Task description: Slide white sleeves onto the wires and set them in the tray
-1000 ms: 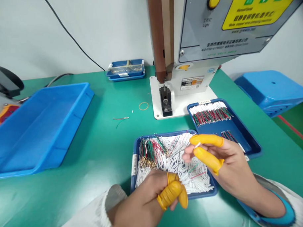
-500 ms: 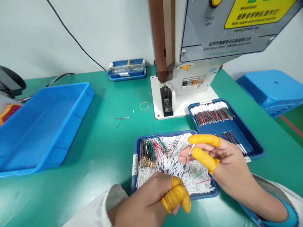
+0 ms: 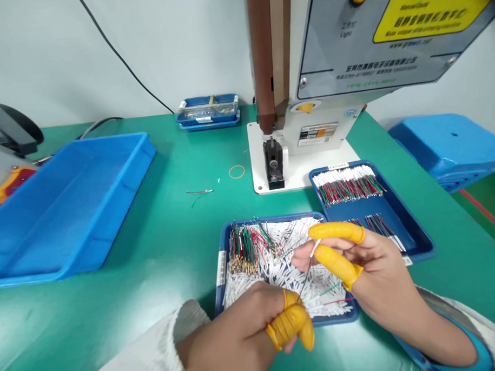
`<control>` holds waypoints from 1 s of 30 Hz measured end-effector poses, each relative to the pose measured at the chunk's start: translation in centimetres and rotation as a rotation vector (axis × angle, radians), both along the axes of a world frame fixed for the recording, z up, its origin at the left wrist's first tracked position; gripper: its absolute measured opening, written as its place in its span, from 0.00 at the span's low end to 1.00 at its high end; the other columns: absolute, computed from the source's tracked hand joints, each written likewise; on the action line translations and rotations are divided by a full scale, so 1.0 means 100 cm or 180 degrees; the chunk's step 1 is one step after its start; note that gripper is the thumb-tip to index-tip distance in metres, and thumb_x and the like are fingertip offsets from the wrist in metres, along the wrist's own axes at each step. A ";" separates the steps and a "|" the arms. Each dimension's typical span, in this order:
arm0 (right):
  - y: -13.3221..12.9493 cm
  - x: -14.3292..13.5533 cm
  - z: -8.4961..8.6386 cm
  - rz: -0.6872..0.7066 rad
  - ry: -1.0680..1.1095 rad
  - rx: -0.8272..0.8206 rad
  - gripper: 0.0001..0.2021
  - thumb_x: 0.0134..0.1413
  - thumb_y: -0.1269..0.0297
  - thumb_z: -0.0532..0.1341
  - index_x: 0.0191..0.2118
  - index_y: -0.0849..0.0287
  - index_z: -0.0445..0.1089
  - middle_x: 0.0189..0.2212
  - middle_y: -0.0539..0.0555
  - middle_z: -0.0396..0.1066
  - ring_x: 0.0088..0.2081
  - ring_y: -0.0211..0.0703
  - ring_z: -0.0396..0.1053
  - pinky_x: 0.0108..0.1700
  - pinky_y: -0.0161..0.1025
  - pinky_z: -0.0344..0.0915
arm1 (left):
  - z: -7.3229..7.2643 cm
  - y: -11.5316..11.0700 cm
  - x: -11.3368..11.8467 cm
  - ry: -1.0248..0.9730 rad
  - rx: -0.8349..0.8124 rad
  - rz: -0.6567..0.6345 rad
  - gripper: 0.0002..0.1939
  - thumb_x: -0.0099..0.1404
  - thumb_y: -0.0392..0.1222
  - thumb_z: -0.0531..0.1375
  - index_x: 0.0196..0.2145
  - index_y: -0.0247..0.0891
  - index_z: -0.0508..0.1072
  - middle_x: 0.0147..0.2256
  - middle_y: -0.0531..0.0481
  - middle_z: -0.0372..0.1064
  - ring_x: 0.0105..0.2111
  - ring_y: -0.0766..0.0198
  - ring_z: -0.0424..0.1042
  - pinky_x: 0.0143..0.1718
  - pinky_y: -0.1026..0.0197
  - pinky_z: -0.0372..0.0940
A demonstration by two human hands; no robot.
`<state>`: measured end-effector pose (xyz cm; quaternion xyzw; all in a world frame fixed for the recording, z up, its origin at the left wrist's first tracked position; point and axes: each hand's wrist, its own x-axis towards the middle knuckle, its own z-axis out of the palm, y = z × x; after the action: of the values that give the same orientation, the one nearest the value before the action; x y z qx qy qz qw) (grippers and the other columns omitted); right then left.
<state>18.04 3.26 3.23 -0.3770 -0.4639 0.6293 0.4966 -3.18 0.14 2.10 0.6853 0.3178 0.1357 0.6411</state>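
My left hand [image 3: 262, 327], with yellow finger cots on its fingertips, is closed on a thin wire bundle. A dark wire [image 3: 306, 282] rises from its pinch, while a green wire [image 3: 330, 290] and a red wire [image 3: 338, 302] stick out to the right. In my right hand [image 3: 354, 259], also wearing yellow cots, a short white tube [image 3: 315, 248] is pinched between thumb and forefinger. The dark wire runs up to this tube; I cannot tell how far inside it goes. Below both hands is a blue tray [image 3: 225, 231] of loose white tubes [image 3: 244, 288] and bundled wires [image 3: 245, 247].
A second blue tray [image 3: 408, 223] at right holds rows of wires with white tubes. Behind stands a crimping machine [image 3: 314, 123] on a white base. A large blue bin [image 3: 80, 201] is at left, with a rubber band [image 3: 236, 171] and a loose wire piece [image 3: 199, 192] nearby.
The view has shifted slightly. My right hand has moved a little to the right with the white tube, which now shows more plainly at the dark wire's upper end.
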 end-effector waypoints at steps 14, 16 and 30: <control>-0.001 0.007 -0.004 0.0409 -0.0123 -0.0049 0.06 0.64 0.66 0.67 0.43 0.50 0.82 0.39 0.52 0.84 0.41 0.43 0.82 0.45 0.36 0.79 | 0.002 -0.004 0.001 0.0030 0.0153 0.0210 0.30 0.79 0.56 0.43 0.37 0.33 0.74 0.28 0.48 0.67 0.29 0.69 0.64 0.31 0.67 0.58; 0.001 0.009 -0.007 0.0582 0.0064 -0.0127 0.09 0.67 0.58 0.64 0.47 0.50 0.81 0.44 0.54 0.83 0.45 0.46 0.81 0.49 0.41 0.78 | 0.002 -0.003 0.001 -0.0097 0.0249 0.0248 0.28 0.80 0.53 0.43 0.37 0.33 0.73 0.28 0.49 0.67 0.29 0.69 0.64 0.31 0.67 0.59; -0.003 0.007 -0.011 0.0885 -0.0411 0.0594 0.11 0.58 0.71 0.71 0.45 0.51 0.78 0.35 0.49 0.74 0.37 0.36 0.71 0.41 0.35 0.71 | -0.003 -0.002 0.005 -0.0117 0.0768 0.0320 0.14 0.74 0.29 0.49 0.36 0.32 0.74 0.30 0.50 0.73 0.32 0.72 0.71 0.37 0.71 0.64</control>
<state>18.70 2.97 2.15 -0.3011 -0.5988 0.6207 0.4069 -2.68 -0.05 1.76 0.7380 0.3213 0.2174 0.5521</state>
